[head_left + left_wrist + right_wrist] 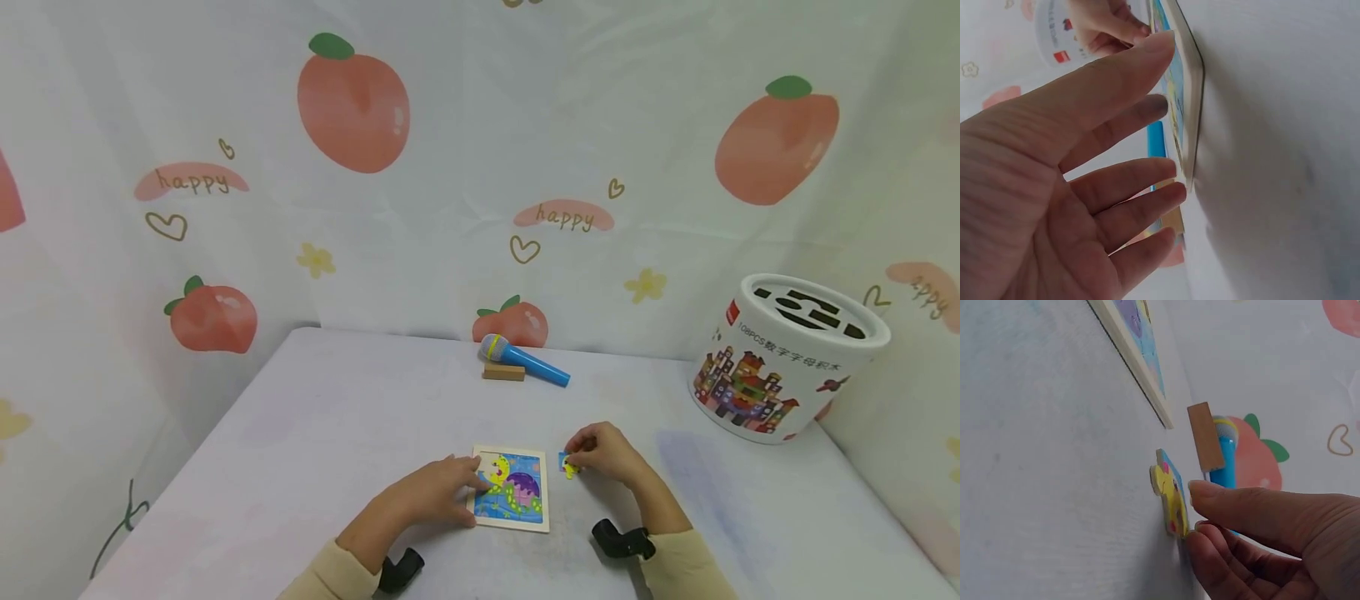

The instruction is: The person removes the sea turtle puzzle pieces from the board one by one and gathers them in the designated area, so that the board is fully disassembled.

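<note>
Wooden square puzzle (512, 489), knobbed yellow piece (1170, 495)

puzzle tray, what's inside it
The puzzle tray holds puzzle pieces picturing a yellow character and a purple dome against blue. The left hand reaches over the tray's left side, so whatever it covers there cannot be seen.

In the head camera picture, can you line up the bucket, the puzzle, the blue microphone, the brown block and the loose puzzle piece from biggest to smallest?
1. bucket
2. puzzle
3. blue microphone
Unsure: brown block and loose puzzle piece, because the right hand partly covers the piece.
</note>
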Action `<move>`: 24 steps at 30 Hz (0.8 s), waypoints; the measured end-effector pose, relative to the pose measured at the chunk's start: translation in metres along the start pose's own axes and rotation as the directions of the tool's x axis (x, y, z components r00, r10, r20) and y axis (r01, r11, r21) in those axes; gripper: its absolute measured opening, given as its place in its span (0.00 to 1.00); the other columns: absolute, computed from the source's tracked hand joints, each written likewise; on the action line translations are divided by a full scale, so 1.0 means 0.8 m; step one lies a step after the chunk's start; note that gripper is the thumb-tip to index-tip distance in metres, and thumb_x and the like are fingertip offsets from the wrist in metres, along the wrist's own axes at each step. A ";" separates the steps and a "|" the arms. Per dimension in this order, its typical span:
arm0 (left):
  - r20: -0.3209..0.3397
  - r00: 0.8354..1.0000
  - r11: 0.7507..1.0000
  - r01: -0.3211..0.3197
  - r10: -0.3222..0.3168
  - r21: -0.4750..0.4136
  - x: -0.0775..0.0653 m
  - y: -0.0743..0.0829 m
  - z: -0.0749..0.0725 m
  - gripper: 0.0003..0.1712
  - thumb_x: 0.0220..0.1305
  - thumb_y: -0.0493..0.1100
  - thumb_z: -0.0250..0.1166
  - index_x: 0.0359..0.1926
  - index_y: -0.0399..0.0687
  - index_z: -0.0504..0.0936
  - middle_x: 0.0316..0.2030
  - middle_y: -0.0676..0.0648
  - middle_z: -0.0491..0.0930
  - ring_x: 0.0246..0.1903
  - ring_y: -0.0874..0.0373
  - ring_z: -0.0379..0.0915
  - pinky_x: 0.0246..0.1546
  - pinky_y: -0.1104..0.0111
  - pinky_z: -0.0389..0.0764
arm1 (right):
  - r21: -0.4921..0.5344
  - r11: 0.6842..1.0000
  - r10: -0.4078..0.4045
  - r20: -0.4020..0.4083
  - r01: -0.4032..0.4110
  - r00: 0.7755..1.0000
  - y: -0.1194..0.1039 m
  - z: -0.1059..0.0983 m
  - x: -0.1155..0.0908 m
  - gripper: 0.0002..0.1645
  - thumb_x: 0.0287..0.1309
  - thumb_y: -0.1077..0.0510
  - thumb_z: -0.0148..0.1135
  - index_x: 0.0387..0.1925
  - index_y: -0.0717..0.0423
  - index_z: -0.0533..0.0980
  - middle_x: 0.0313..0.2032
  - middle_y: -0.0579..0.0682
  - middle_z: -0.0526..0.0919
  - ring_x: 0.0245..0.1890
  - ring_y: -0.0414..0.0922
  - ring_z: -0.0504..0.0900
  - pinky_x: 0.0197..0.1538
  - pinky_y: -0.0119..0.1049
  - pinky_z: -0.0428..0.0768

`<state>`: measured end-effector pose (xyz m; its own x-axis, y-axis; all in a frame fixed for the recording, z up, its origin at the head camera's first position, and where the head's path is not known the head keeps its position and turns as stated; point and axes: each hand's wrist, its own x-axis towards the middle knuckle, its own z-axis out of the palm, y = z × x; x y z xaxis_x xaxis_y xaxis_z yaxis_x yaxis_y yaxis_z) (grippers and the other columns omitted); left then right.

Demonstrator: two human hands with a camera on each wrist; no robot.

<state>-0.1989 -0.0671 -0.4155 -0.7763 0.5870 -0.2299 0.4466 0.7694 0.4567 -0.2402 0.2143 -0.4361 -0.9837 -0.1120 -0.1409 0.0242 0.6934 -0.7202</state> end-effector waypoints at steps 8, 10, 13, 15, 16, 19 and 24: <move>0.013 1.000 0.999 -0.003 0.003 0.038 0.008 0.014 0.004 0.32 0.49 0.52 0.71 0.58 0.60 0.76 0.67 0.46 0.64 0.66 0.47 0.59 0.65 0.54 0.63 | 0.016 0.998 -0.061 0.019 0.061 0.998 -0.023 0.003 0.000 0.07 0.50 0.62 0.67 0.33 0.61 0.81 0.28 0.49 0.80 0.30 0.41 0.74 0.34 0.32 0.78; 0.012 1.000 0.998 0.010 -0.011 0.056 0.009 0.017 0.005 0.32 0.49 0.52 0.71 0.58 0.59 0.76 0.66 0.45 0.65 0.66 0.47 0.60 0.65 0.55 0.64 | 0.021 0.995 -0.095 0.048 0.094 0.994 -0.032 0.008 0.002 0.08 0.51 0.61 0.67 0.34 0.62 0.81 0.29 0.48 0.81 0.31 0.41 0.75 0.35 0.32 0.79; 0.003 1.000 0.995 0.026 -0.026 0.096 0.011 0.019 0.009 0.32 0.49 0.53 0.72 0.58 0.57 0.77 0.65 0.42 0.66 0.66 0.48 0.59 0.64 0.56 0.65 | 0.030 0.990 -0.137 0.102 0.135 0.985 -0.044 0.018 0.006 0.10 0.51 0.60 0.67 0.36 0.61 0.81 0.30 0.48 0.81 0.33 0.40 0.76 0.37 0.33 0.80; -0.001 1.000 0.992 0.031 -0.031 0.126 0.013 0.020 0.010 0.32 0.49 0.54 0.71 0.58 0.57 0.77 0.65 0.41 0.66 0.67 0.48 0.59 0.64 0.56 0.66 | 0.030 0.985 -0.174 0.137 0.171 0.975 -0.051 0.024 0.008 0.11 0.51 0.60 0.67 0.37 0.62 0.81 0.31 0.48 0.82 0.33 0.40 0.77 0.38 0.33 0.81; -0.002 1.000 0.989 0.029 -0.029 0.144 0.013 0.020 0.011 0.32 0.49 0.54 0.71 0.58 0.58 0.77 0.65 0.41 0.66 0.67 0.48 0.59 0.63 0.56 0.67 | 0.029 0.982 -0.189 0.151 0.187 0.970 -0.054 0.027 0.010 0.11 0.51 0.60 0.67 0.37 0.62 0.81 0.31 0.48 0.82 0.33 0.40 0.77 0.38 0.34 0.81; -0.006 1.000 0.984 0.019 -0.019 0.177 0.014 0.020 0.012 0.32 0.49 0.55 0.71 0.58 0.58 0.77 0.64 0.40 0.67 0.66 0.47 0.61 0.61 0.55 0.69 | 0.026 0.974 -0.226 0.180 0.225 0.957 -0.063 0.036 0.013 0.11 0.51 0.61 0.67 0.37 0.62 0.82 0.32 0.49 0.83 0.33 0.40 0.77 0.39 0.35 0.82; -0.003 1.000 0.983 0.009 -0.009 0.181 0.013 0.020 0.011 0.32 0.50 0.55 0.70 0.58 0.59 0.76 0.64 0.41 0.67 0.66 0.46 0.61 0.59 0.54 0.71 | -0.010 0.977 -0.209 0.202 0.215 0.957 -0.071 0.051 0.016 0.07 0.49 0.63 0.68 0.34 0.60 0.82 0.30 0.48 0.82 0.30 0.39 0.76 0.39 0.34 0.82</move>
<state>-0.1959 -0.0465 -0.4181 -0.7815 0.5796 -0.2311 0.5129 0.8076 0.2911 -0.2468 0.1447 -0.4245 -0.9104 -0.3955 -0.1215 -0.1897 0.6600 -0.7269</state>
